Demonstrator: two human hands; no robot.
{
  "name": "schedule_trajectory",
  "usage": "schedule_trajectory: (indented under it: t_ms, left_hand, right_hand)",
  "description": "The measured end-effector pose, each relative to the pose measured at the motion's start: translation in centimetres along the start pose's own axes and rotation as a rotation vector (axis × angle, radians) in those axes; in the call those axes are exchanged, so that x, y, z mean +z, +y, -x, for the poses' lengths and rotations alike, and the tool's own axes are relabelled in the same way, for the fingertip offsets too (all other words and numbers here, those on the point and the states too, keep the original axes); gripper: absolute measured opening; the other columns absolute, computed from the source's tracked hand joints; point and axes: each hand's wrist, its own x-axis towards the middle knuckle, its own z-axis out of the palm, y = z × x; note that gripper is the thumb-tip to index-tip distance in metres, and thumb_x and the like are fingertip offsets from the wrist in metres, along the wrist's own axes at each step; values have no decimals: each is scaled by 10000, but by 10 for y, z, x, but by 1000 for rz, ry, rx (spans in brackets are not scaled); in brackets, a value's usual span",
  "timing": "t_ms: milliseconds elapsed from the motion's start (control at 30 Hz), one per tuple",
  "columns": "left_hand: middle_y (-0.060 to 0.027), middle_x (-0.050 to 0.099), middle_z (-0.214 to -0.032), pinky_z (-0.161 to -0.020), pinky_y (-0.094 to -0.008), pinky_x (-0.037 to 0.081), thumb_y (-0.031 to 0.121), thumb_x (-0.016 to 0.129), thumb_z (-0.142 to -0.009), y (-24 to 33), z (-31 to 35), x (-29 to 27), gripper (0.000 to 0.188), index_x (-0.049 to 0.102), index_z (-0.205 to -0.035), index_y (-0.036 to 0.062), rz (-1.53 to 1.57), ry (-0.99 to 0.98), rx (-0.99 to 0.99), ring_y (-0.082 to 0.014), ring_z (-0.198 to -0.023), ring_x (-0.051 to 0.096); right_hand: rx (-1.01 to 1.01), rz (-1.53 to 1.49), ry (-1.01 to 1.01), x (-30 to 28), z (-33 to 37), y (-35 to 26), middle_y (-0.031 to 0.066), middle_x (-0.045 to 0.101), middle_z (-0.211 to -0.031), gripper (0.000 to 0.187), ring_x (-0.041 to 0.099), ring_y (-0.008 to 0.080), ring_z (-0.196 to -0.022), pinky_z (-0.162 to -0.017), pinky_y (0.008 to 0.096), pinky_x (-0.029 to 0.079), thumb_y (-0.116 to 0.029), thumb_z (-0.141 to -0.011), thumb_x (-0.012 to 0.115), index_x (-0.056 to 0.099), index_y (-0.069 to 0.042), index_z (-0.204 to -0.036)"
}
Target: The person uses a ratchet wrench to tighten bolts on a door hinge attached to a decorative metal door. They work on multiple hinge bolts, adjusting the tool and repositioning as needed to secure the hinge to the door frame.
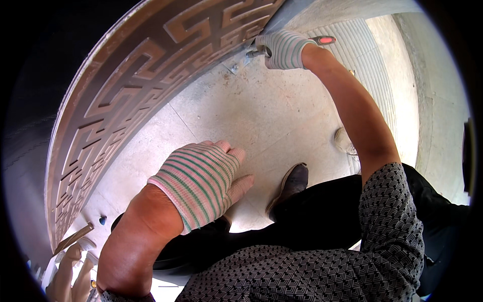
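Observation:
My right hand, in a striped knit glove, reaches far out to the bottom edge of a brown panel with raised fret-pattern relief. Its fingers are curled closed around something dark and metallic, mostly hidden by the glove. Just past the wrist shows a red and black handle; I cannot tell whether it belongs to the thing in the fingers. My left hand, gloved in pink with green stripes, hangs over the floor. Its thumb stands apart from loosely bent fingers, and no object shows in it.
The panel stands along the left side, curving away. Small bits lie on the pale floor near its base. A ridged grey strip runs at the right. My dark shoe is below, and a small blue piece lies lower left.

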Motion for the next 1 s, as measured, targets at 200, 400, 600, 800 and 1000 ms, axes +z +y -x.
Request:
schedule_trajectory:
  t_ms: [200, 400, 600, 800, 1000]
  left_hand:
    - [-190, 668, -1020, -878, -440, 550, 401, 597, -1000, -1, 3, -1, 405, 655, -1068, 6, 21, 66, 10, -321, -982, 672]
    - [-187, 673, -1022, -870, -442, 551, 401, 604, -999, -1, 3, -1, 403, 659, -1062, 7, 24, 15, 5, -321, -991, 674]
    - [-196, 691, -1037, -889, -440, 538, 400, 621, -986, 2, 3, 1, 480, 642, -1199, -30, -1, 16, -19, -370, -972, 674]
    - [-208, 687, -1053, -900, -451, 535, 407, 609, -992, 4, 2, 6, 470, 635, -1180, -23, -12, 23, 11, -373, -994, 673]
    - [-222, 693, -1131, -976, -430, 529, 417, 610, -991, 4, 12, 2, 506, 642, -1219, -33, 12, 65, -38, -385, -1091, 669]
  right_hand:
    - [-156, 202, 61, 8, -10, 0, 197, 725, -989, 238, 699, 387, -926, -821, 473, 548, -125, -884, 598, 665, -61, -1103]
    - [-91, 171, 55, 8, -18, -8, 179, 724, -1053, 285, 684, 392, -1021, -876, 456, 546, -154, -903, 600, 658, -63, -1167]
    - [405, -833, 64, 39, -24, -7, 152, 727, -895, 276, 696, 236, -702, -603, 373, 571, -268, -941, 683, 651, -30, -1078]
    - [572, -1646, 280, 59, -36, -9, 147, 685, -809, 259, 568, 152, -538, -424, 273, 461, -235, -943, 724, 616, -8, -1006]
    - [475, -1185, 120, 21, -9, -9, 78, 659, -778, 281, 563, 134, -573, -462, 276, 448, -280, -955, 693, 678, -22, -1065]
